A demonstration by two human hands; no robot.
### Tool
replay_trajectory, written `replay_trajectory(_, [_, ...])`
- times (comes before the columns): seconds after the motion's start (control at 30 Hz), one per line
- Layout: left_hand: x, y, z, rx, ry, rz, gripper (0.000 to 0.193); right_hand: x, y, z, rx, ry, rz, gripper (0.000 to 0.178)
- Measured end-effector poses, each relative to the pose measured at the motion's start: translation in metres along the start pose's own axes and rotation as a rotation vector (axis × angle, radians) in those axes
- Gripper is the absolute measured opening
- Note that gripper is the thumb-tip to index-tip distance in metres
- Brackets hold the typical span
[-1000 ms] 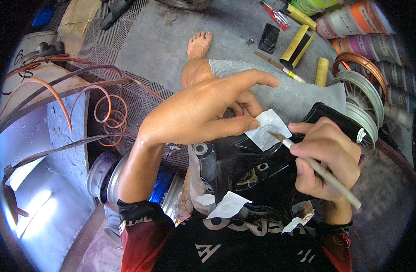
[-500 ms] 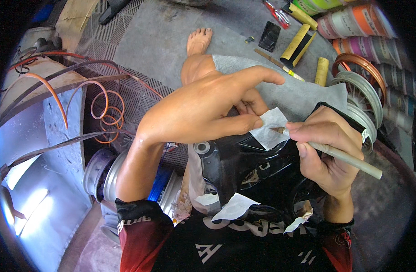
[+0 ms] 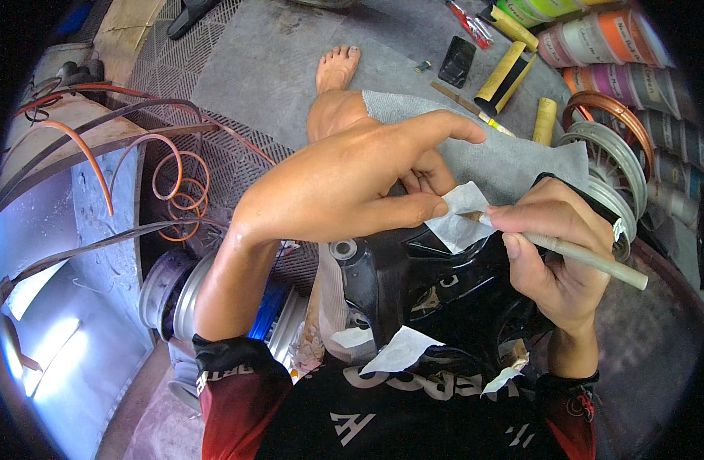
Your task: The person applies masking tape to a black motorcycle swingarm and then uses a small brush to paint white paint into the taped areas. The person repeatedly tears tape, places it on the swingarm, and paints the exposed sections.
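Note:
My left hand (image 3: 352, 172) reaches in from the left, its index finger stretched out and its thumb against the left edge of a small white paper piece (image 3: 457, 234). The other fingertips curl partly out of sight beside it. In a pinch, my right hand (image 3: 555, 264) grips a pale pen-shaped tool (image 3: 589, 261). Its narrow tip meets the paper near the middle; whether that tip is a blade cannot be made out. Below lies a glossy black moulded part (image 3: 382, 280) with a round metal bushing (image 3: 342, 250). Torn white scraps (image 3: 402, 349) hang near my shirt.
A grey cloth (image 3: 513, 157) covers my leg. Beyond it lie a phone (image 3: 456, 61), a yellow tube (image 3: 546, 119) and a slim stick (image 3: 486, 116). Labelled paint cans (image 3: 597, 38) and wheel rims (image 3: 616, 157) stand right. Orange hoses (image 3: 179, 180) coil left, above more rims (image 3: 168, 287).
Both hands keep nearly the same place and grip. The tool and paper have shifted only slightly, and the view has moved a little.

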State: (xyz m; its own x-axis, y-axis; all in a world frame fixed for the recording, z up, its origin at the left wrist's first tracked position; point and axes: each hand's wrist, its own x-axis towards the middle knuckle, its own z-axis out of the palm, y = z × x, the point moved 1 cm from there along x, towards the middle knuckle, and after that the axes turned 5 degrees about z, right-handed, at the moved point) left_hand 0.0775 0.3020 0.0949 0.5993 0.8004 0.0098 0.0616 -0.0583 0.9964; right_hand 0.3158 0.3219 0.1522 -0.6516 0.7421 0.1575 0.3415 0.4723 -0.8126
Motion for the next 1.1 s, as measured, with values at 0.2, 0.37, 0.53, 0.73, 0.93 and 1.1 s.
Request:
replay_trajectory(0.2, [0.0003,0.0005,-0.0005,0.001,-0.002,0.005,0.069,-0.0009,-0.0019,-0.0018,0.011,0.005,0.069,0.017])
replay_trajectory(0.37, [-0.0006,-0.0013,-0.0003,0.013,-0.004,0.009,0.069,-0.0008,-0.0006,-0.0015,0.014,0.004,0.063,0.017])
replay_trajectory(0.53, [-0.0003,-0.0006,0.0000,0.024,-0.002,0.017,0.068,-0.0006,-0.0016,-0.0016,0.013,0.005,0.062,0.017])
replay_trajectory(0.73, [-0.0003,0.0006,0.0011,-0.006,0.010,0.000,0.067,-0.0009,-0.0010,0.0000,0.008,0.026,0.050,0.019])
replay_trajectory(0.93, [-0.0013,0.0010,0.0007,-0.005,0.010,-0.018,0.066,-0.0014,-0.0010,-0.0004,-0.026,0.039,0.047,0.019])
replay_trajectory(1.1, [-0.0019,0.0018,0.0022,-0.021,0.024,-0.018,0.066,-0.0039,-0.0021,0.0004,-0.017,0.055,0.061,0.019])
